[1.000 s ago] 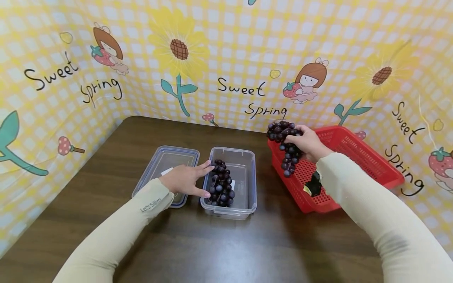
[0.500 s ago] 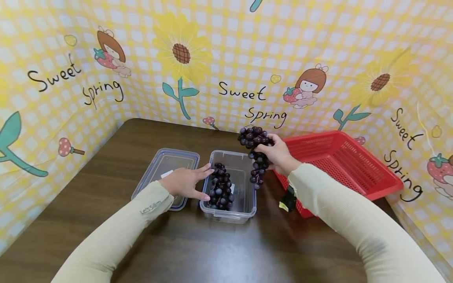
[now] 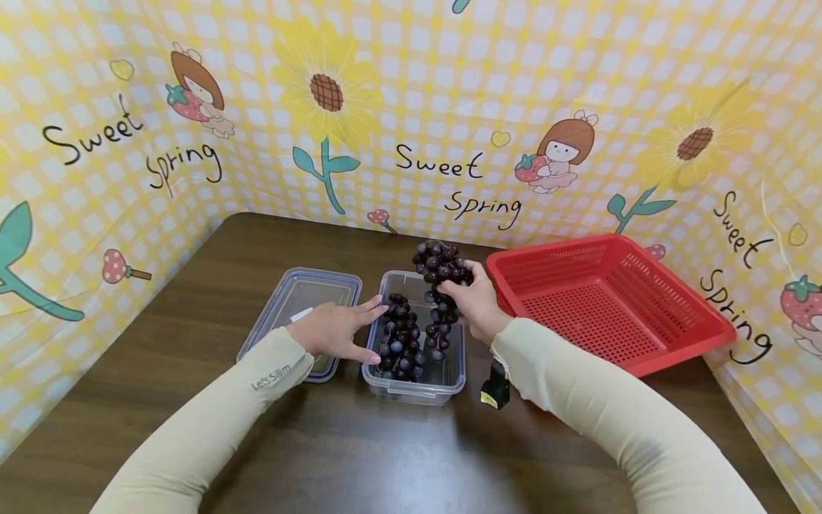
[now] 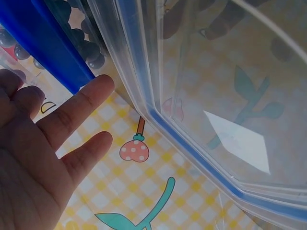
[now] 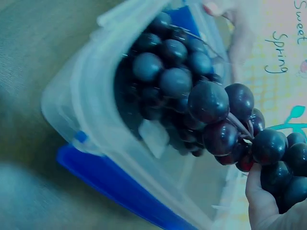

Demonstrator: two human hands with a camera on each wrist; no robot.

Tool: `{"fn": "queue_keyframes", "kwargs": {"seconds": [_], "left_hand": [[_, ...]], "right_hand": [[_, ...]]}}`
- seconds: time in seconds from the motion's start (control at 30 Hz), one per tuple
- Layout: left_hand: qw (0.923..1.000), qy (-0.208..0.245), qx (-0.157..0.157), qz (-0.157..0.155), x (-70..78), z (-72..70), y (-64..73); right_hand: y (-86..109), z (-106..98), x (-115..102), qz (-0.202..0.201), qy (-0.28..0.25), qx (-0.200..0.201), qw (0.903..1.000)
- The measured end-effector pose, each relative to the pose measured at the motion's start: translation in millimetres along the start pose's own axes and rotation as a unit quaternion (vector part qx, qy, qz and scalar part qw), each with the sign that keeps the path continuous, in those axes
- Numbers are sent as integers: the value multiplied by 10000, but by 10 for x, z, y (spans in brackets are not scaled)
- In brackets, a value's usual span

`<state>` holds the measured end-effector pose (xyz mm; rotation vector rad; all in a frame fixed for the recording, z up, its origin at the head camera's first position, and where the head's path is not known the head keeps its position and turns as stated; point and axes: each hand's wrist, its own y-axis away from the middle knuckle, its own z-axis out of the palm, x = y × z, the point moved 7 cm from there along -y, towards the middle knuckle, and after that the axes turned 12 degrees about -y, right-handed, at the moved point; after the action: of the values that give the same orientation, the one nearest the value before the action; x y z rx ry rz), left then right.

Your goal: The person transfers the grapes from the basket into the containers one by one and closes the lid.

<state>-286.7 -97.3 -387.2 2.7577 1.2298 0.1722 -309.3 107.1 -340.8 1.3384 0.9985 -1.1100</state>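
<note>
My right hand grips a bunch of dark purple grapes over the right half of a clear plastic container with a blue-edged rim. The bunch hangs down, its lower end at or just inside the container; which one I cannot tell. Along the container's left side lies a second grape bunch. My left hand has its fingers spread, fingertips at the container's left wall. In the right wrist view, the held grapes partly cover the container and the bunch inside it.
A clear lid with a blue seal lies left of the container, partly under the left hand and sleeve. A red perforated basket stands at the right. A black wrist-worn device shows beneath the right cuff. Patterned cloth rises behind the table.
My right hand has carried the grape bunch left, from above the red basket to over the clear container. The left hand has stayed at the container's left side.
</note>
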Motion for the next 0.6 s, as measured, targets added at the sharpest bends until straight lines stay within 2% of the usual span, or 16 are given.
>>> {"fn": "queue_keyframes", "kwargs": {"seconds": [0.2,0.6], "left_hand": [[10000,-26,-32,17,8,-9,-2],[9999,-11,-127,-35,11,-6,-12]], "right_hand": [[6,31,221,229,5,-143,9996],[37,105,372,479,-49,-429,9979]]}}
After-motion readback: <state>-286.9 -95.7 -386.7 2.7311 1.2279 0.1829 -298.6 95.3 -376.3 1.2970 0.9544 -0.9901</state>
